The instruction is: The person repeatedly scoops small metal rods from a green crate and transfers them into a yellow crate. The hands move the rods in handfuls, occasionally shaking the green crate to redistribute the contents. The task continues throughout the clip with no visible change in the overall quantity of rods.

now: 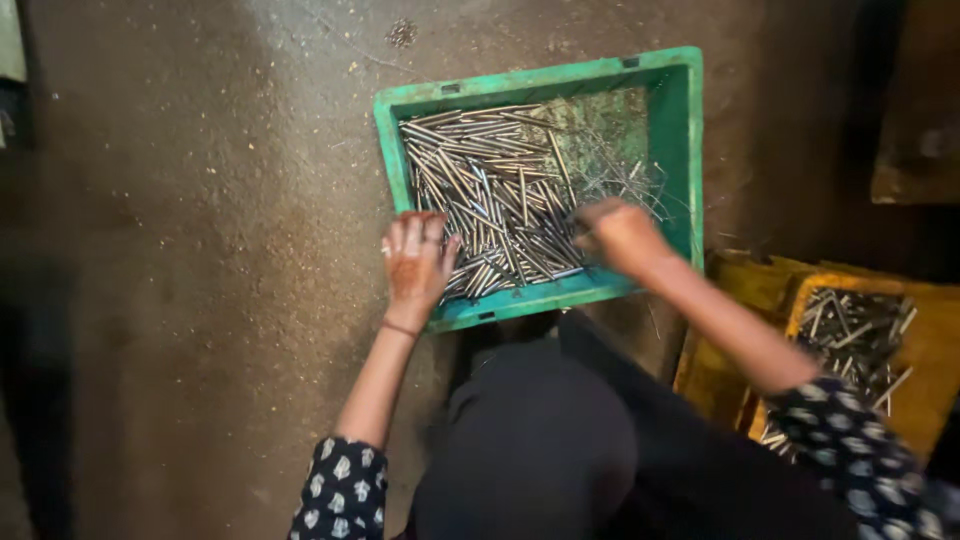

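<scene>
Over metal rods (497, 195), right hand (620, 236) closed, blurred.

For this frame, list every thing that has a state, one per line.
Green plastic crate: on the floor, open, partly filled.
Thin metal rods: heaped loosely in the crate's left part.
Yellow plastic crate: open, holding similar rods.
Left hand: spread flat on the rods at the crate's corner.
Right hand: blurred, over the rods.

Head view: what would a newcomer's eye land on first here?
The green crate on the dusty floor, heaped with shiny metal pins. The left hand rests at its near-left corner and the right hand is over the pins. A yellow crate with more pins sits at right.
</scene>
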